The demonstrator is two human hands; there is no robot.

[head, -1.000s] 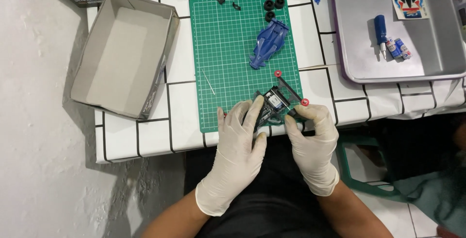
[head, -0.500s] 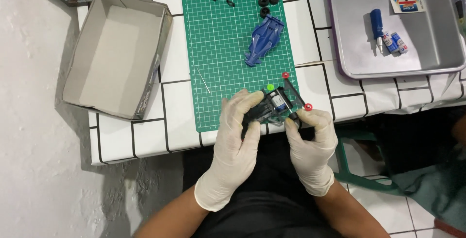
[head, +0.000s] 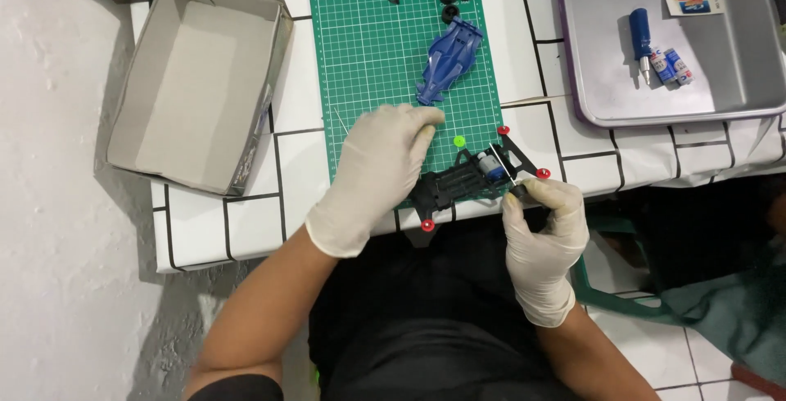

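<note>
An empty cardboard box (head: 196, 82) sits at the bench's left. The left hand (head: 372, 173), fingers spread flat and holding nothing, reaches over the green cutting mat (head: 377, 65) (blue car body (head: 446, 61) just beyond). The right hand (head: 542, 237) pinches the black chassis (head: 463, 184) at the mat's near edge, steadying it.

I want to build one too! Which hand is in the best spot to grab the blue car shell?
Probably the left hand: its white-gloved fingertips reach across the green cutting mat, right beside the blue plastic car shell. The right hand is pinching the black toy car chassis near the table edge.
</note>
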